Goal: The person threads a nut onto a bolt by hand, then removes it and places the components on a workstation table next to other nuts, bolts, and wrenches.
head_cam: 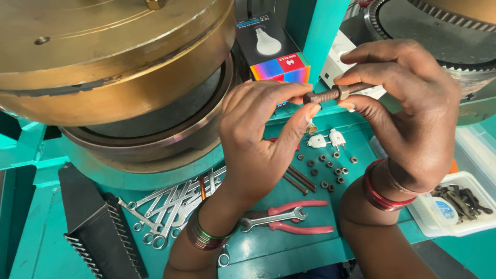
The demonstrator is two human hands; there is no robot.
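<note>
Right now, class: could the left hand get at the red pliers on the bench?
Probably not at once: the left hand is pinching the bolt. The pliers lie uncovered just below it, apart from a spanner lying across them.

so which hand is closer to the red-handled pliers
Left. The left hand is raised almost straight above the red-handled pliers, its wrist just beside them. The right hand is farther up and off to the right, gripping the threaded bolt.

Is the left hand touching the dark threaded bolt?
Touching. The head view shows the left hand pinching the head end of the dark threaded bolt between thumb and forefinger, no gap visible.
</note>
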